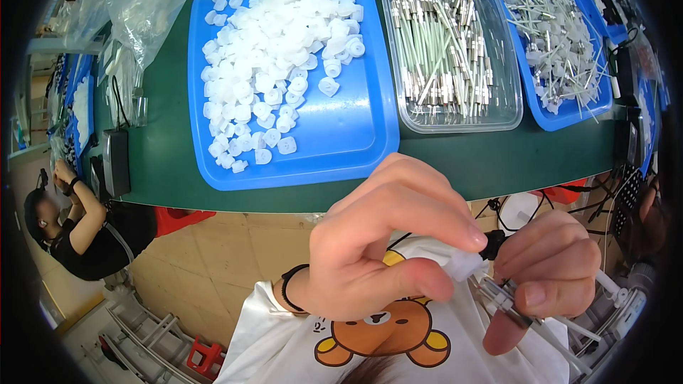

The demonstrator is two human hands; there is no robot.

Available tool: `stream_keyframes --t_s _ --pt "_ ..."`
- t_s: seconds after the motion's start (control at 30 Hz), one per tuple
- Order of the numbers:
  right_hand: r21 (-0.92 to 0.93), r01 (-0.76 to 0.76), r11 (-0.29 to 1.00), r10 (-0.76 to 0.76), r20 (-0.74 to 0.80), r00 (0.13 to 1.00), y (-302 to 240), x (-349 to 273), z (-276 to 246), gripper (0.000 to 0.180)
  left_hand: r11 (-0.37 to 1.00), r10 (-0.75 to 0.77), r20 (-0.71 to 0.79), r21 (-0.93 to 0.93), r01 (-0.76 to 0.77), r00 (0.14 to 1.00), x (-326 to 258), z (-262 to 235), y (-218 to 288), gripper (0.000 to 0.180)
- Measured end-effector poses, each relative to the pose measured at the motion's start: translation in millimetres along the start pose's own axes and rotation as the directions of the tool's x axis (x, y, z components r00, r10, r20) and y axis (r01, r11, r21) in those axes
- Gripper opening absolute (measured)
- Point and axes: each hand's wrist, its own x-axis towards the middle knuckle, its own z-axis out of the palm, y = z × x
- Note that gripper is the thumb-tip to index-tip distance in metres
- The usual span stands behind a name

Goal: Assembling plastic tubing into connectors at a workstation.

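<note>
My left hand, with a dark band at its wrist, pinches a small translucent white plastic cap between thumb and forefinger. Close beside it, my right hand is closed around several thin rods with metal fittings. A small black piece sits between the two hands, against the left fingertip; what it belongs to is hidden. Beyond my hands, a blue tray carries a heap of similar white caps. A clear plastic box holds many pale thin rods with metal ends.
At the far right another blue tray holds rods with white caps on them. These containers stand on a green table. Clear plastic bags and a black box are at the left. Another person sits at the left, near a red stool.
</note>
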Motion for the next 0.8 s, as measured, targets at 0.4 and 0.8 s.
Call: stream_keyframes --t_s 0.4,0.8 --pt "0.236 0.016 0.972 -0.004 -0.052 0.999 14.0 2.6 7.0 0.049 0.995 -0.095 -0.101 -0.032 0.093 0.990 -4.0 6.3 1.3 0.036" --pt "0.237 -0.116 0.965 0.197 -0.354 0.914 2.3 -4.5 28.9 0.025 0.999 0.006 -0.087 0.055 -0.002 0.996 -6.0 2.8 -3.0 0.037"
